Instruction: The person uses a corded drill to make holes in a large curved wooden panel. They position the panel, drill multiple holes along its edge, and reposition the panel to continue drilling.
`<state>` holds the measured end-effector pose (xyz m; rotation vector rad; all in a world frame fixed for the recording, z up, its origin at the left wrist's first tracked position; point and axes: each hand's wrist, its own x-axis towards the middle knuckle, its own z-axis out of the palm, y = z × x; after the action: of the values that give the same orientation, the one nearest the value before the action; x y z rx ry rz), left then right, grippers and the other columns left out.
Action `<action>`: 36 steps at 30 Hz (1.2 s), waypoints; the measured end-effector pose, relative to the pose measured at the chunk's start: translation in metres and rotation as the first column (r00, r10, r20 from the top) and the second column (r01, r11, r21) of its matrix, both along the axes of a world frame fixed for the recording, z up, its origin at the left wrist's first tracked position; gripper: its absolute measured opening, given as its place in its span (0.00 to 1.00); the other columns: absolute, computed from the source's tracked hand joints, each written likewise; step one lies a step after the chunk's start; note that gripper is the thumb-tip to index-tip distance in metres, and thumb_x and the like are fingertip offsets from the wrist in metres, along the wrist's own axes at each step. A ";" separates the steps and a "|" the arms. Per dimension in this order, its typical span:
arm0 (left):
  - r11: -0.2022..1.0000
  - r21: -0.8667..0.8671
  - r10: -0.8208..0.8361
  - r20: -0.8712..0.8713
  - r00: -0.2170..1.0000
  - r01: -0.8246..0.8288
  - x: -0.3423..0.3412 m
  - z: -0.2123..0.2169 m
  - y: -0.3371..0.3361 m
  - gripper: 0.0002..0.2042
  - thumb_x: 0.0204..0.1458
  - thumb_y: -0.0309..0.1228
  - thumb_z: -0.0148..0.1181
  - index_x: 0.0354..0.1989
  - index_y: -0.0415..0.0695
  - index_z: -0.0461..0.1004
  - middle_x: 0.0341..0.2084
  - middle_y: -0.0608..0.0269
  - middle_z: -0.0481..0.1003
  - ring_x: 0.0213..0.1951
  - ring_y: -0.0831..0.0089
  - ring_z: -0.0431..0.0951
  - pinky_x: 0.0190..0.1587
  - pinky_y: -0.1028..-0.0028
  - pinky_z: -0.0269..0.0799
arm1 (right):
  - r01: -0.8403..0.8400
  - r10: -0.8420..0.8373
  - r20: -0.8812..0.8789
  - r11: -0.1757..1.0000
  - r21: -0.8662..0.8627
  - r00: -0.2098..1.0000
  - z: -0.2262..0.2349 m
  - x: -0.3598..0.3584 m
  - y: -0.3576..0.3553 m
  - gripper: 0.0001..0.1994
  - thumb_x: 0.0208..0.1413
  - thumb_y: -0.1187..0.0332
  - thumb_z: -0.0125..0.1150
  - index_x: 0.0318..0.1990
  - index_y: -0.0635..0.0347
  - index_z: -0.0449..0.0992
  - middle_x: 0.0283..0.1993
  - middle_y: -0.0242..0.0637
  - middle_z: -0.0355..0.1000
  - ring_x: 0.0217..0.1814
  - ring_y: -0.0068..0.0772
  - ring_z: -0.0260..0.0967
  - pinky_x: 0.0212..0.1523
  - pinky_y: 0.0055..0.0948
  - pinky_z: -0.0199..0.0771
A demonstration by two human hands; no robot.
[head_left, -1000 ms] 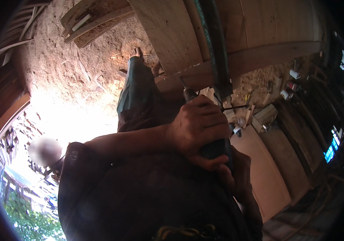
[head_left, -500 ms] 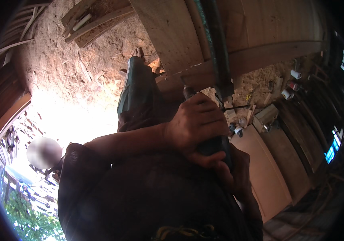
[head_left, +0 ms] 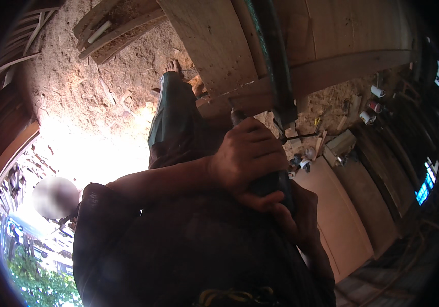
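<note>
A dark power drill [head_left: 270, 185] is gripped between my two hands, its slim chuck end pointing away from me. The thin bit reaches the edge of a wooden board [head_left: 258, 97]; how deep it sits I cannot tell. My left hand [head_left: 252, 156] wraps over the top of the drill's body, knuckles up. Below and to the right, my right hand [head_left: 304, 210] closes around its rear part, mostly in shadow. Just right of the drill, a long dark bar clamp [head_left: 273, 56] lies across the wooden panel [head_left: 209, 43], with its screw handle [head_left: 302, 136] sticking out.
Several boards [head_left: 327, 204] lean at the right. Mugs [head_left: 367, 117] and wood offcuts [head_left: 339, 146] lie beyond the clamp. Curved wood pieces [head_left: 122, 30] rest on the chip-strewn ground [head_left: 66, 66] at the far left. Another person [head_left: 55, 197] shows at the left, near bright daylight.
The whole view has shifted very slightly left. Both hands keep the same grip on the drill, and the drill stays at the board's edge.
</note>
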<state>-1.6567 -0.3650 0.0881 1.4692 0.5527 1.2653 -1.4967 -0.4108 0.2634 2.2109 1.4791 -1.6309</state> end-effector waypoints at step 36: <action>0.992 -0.063 0.112 0.093 0.989 -0.106 0.010 -0.039 -0.003 0.09 0.53 0.32 0.65 0.37 0.40 0.82 0.30 0.52 0.82 0.36 0.50 0.86 0.42 0.55 0.80 | 0.047 -0.048 0.011 0.998 0.042 0.999 -0.054 0.002 -0.013 0.27 0.71 0.47 0.61 0.44 0.70 0.80 0.30 0.45 0.80 0.33 0.36 0.80 0.35 0.40 0.77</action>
<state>-1.6470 -0.3678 0.0487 1.3376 0.6073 1.3868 -1.4945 -0.4240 0.2097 2.2910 1.4831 -1.6107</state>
